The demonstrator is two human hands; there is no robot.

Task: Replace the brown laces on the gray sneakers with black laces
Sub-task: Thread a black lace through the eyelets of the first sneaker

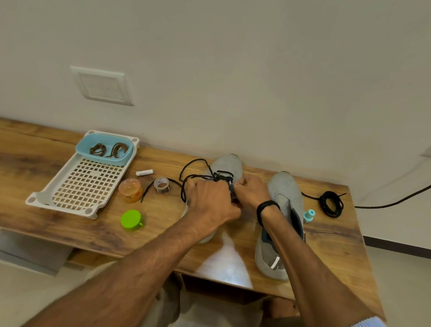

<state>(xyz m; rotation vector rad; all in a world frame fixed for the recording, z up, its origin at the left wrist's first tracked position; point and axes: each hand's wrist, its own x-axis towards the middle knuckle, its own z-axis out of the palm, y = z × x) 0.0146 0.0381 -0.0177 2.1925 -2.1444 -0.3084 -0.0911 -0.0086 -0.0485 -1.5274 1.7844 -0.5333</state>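
Two gray sneakers stand on the wooden table. The left sneaker [228, 165] carries a black lace [196, 165] threaded through its front eyelets, with loose ends looping to the left. My left hand [210, 201] and my right hand [252, 192] meet over its tongue, fingers curled round the black lace. The right sneaker [284, 192] has no lace. A coiled black lace [331, 203] lies to its right. Two brown laces [108, 149] sit in a blue bowl [103, 139].
A white perforated tray [83, 186] holds the blue bowl at the left. Between tray and sneaker lie an orange jar [130, 190], a green lid [130, 220], a tape roll [161, 185] and a small white tube [144, 172]. A teal cap [309, 215] stands right.
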